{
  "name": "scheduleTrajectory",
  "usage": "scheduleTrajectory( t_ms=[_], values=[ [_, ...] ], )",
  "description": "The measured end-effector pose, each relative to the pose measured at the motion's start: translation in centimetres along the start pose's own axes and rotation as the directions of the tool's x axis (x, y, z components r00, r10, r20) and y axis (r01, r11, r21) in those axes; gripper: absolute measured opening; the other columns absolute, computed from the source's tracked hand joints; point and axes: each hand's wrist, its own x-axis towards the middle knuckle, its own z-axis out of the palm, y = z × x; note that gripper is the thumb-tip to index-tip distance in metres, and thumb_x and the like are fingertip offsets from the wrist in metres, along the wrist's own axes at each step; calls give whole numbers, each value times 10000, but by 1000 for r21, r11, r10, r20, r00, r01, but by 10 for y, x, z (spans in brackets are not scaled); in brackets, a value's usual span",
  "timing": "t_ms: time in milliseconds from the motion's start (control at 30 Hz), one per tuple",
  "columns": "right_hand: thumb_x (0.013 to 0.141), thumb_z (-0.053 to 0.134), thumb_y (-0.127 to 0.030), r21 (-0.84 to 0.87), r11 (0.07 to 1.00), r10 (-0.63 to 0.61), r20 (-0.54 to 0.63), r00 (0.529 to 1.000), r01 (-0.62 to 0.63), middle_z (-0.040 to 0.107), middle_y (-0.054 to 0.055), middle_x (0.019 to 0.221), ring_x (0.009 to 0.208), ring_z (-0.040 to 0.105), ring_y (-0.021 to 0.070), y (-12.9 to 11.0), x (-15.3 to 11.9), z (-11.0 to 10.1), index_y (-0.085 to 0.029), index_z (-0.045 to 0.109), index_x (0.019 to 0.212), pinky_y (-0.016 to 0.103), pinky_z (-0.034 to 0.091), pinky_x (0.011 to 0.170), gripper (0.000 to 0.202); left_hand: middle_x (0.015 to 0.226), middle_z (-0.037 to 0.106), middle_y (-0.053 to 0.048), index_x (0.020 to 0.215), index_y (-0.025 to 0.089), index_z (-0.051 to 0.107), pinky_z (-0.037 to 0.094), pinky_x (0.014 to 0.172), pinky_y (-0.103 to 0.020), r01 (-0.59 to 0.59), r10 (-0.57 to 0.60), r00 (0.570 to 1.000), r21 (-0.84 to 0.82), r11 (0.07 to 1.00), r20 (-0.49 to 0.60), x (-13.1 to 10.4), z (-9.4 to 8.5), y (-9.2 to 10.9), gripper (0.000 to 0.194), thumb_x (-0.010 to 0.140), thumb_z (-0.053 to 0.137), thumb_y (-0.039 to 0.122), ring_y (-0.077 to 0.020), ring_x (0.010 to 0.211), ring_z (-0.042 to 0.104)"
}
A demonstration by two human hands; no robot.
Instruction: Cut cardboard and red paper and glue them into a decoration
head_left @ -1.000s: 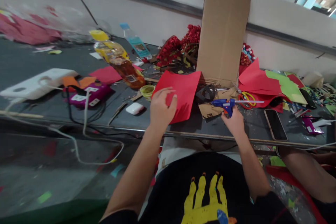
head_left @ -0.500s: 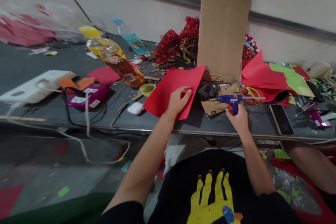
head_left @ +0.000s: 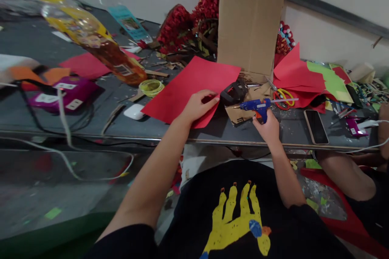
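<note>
Since the earliest frame, the red sheet (head_left: 190, 83) has turned so that one corner now points left, and the left hand (head_left: 196, 107) has gone from its left side to its right edge. Nearest is the black shirt (head_left: 237, 218) with its yellow hand print; off to the right is another person's leg (head_left: 346, 174). On the front part of the table (head_left: 146, 132), the right hand (head_left: 270, 127) is clamped around the handle of a blue glue gun (head_left: 259, 106), its nozzle pointing left above a cardboard scrap (head_left: 238, 117). The left hand lies on the sheet with fingers bent; whether they pinch the paper, I cannot tell. A white case (head_left: 134, 112) sits just beside the sheet's left corner, and a phone (head_left: 316, 126) lies right of the gun. Farther back are scissors (head_left: 277, 90), a yellow-capped bottle (head_left: 100, 48) and a blue-capped bottle (head_left: 129, 22), both appearing slanted, then a tall cardboard panel (head_left: 251, 20) standing upright.
</note>
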Motion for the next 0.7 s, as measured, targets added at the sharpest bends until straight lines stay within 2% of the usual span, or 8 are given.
scheduleTrajectory(
  t_ms=[300, 500, 700],
  values=[
    [750, 584, -415, -19, 1000, -22, -23, 999, 21, 668, 99, 872, 749, 637, 242, 3, 0, 3, -157, 553, 1085, 332, 478, 669, 424, 904, 673, -78, 801, 176, 627, 457, 887, -337, -32, 32, 999, 6, 999, 21, 0, 1, 4, 324, 771, 511, 478, -210, 883, 606],
    [731, 586, -384, -78, 996, -45, -45, 998, 41, 660, 134, 982, 878, 639, 281, 2, 0, 4, -149, 552, 1104, 342, 480, 705, 442, 853, 647, -72, 794, 171, 609, 455, 819, -328, -80, 80, 996, -11, 997, 28, 0, 2, 4, 316, 787, 502, 469, -199, 821, 585],
    [746, 548, -364, -118, 988, -104, -33, 994, 100, 641, 153, 1006, 882, 630, 289, 2, 1, 4, -138, 553, 1104, 370, 483, 738, 424, 850, 643, -67, 786, 178, 602, 450, 827, -341, -84, 84, 996, -5, 996, 34, 0, 2, 4, 297, 786, 498, 456, -201, 829, 576]
  ],
)
